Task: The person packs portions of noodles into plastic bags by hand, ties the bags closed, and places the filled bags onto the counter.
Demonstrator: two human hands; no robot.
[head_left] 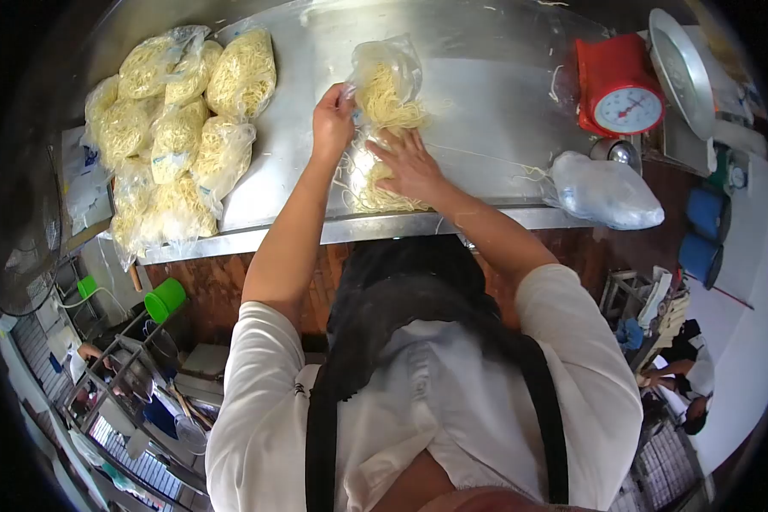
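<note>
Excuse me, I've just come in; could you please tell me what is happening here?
A person is handling noodles at a metal table. The left hand pinches the edge of a clear plastic bag with noodles in it, while the right hand lies spread over more noodles near the table's front edge. A group of filled noodle bags sits to the left. To the right are a red scale and a bundle of clear plastic.
</note>
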